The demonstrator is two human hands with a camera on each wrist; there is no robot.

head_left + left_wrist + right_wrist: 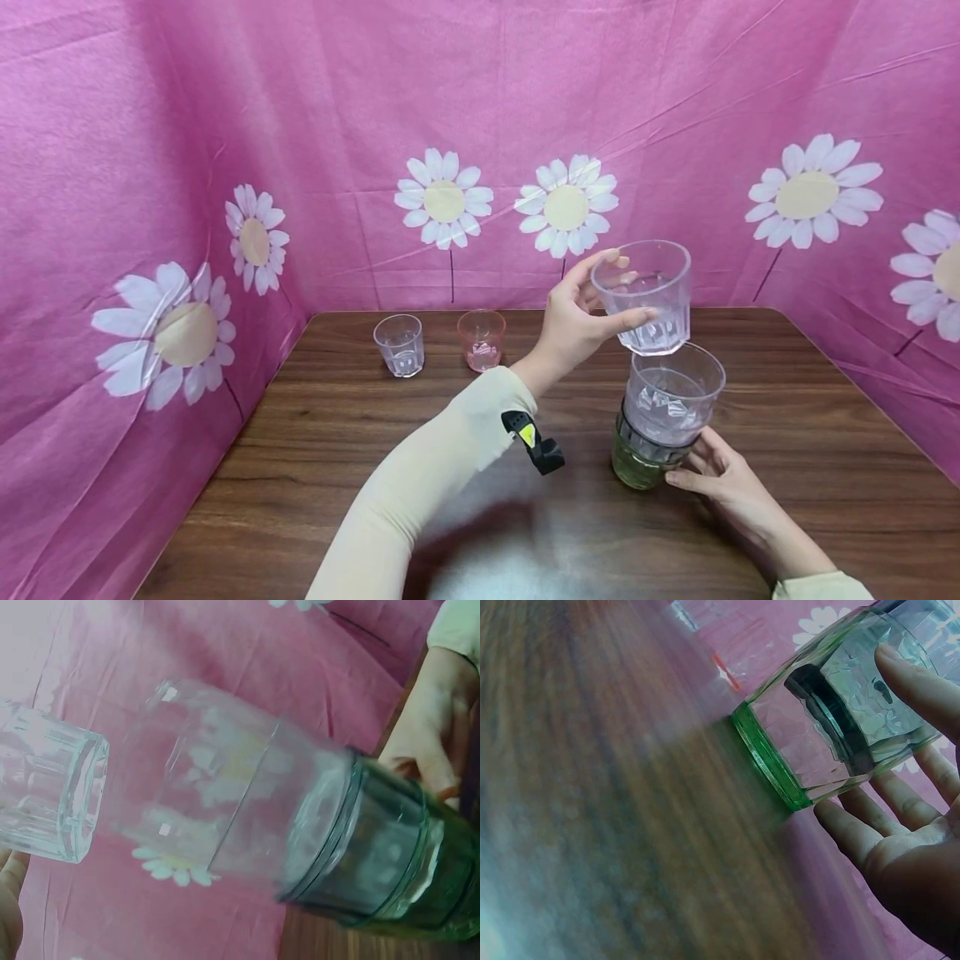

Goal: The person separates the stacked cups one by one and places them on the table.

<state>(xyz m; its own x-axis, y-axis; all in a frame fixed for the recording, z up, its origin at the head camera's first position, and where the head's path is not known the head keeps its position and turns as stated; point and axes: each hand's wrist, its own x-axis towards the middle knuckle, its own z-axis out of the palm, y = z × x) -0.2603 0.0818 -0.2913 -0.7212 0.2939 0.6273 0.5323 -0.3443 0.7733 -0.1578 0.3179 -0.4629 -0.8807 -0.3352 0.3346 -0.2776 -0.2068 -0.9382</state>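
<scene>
My left hand grips a clear plastic cup near its rim, thumb on the near side and fingers on the far side. That cup is upright, just above the top of a stack of nested cups; the left wrist view shows a gap between them. The stack has a clear cup on top, a dark grey cup below it and a green cup at the bottom. My right hand holds the green cup from the right, thumb in front, fingers round the side.
Toward the back left of the wooden table stand a clear cup and a pinkish-red cup, both upright and apart. A pink cloth with white daisies hangs behind the table and along both sides.
</scene>
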